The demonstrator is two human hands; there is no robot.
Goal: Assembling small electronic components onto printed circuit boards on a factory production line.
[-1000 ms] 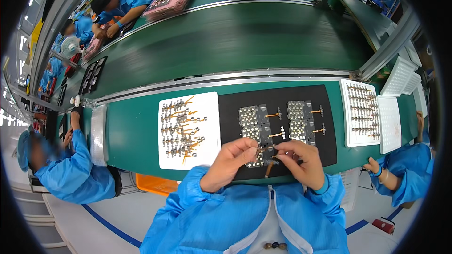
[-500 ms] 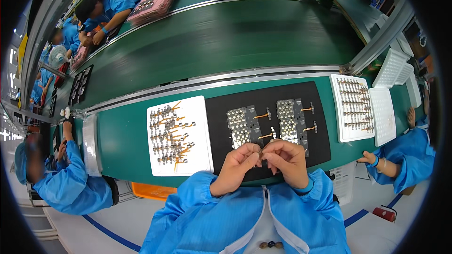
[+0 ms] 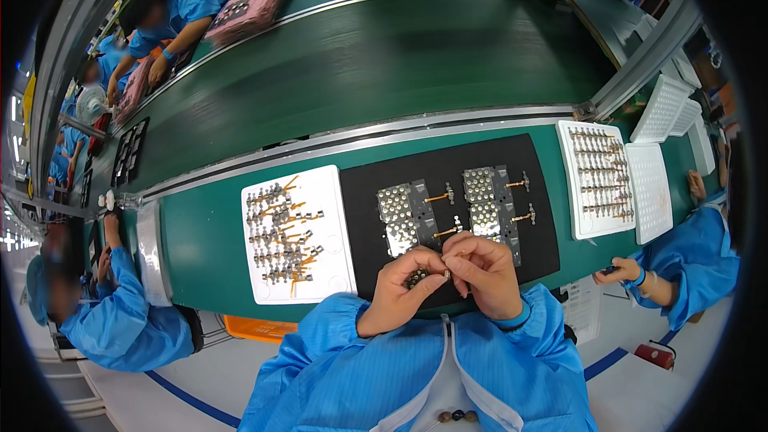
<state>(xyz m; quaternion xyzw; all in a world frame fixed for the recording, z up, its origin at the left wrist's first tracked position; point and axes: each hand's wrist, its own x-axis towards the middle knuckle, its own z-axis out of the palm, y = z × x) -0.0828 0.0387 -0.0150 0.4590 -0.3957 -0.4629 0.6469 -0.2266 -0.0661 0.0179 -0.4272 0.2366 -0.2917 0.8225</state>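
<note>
My left hand point(image 3: 400, 288) and my right hand point(image 3: 486, 274) meet fingertip to fingertip over the near edge of a black mat point(image 3: 530, 240). Both are closed in a pinch around something tiny with a metallic glint, too small to name. On the mat, just beyond my fingers, lie a left circuit board panel point(image 3: 402, 208) and a right circuit board panel point(image 3: 482, 200), covered with round silver spots. Small metal connectors with orange flex cables point(image 3: 440, 198) extend from their right sides. My left hand partly covers the left panel's near end.
Left of the mat, a white tray point(image 3: 332, 232) holds rows of flex-cable parts; another such tray point(image 3: 594, 180) stands right. An empty-celled white tray point(image 3: 652, 192) adjoins it. Beyond the metal rail point(image 3: 384, 132) runs a green conveyor belt point(image 3: 384, 64). Co-workers in blue sit around; one hand point(image 3: 616, 270) is at right.
The whole view has shifted slightly. My left fingers have spread into a wider loop, showing silver spots between them, while the pinch stays together. The co-worker's hand at right has moved left.
</note>
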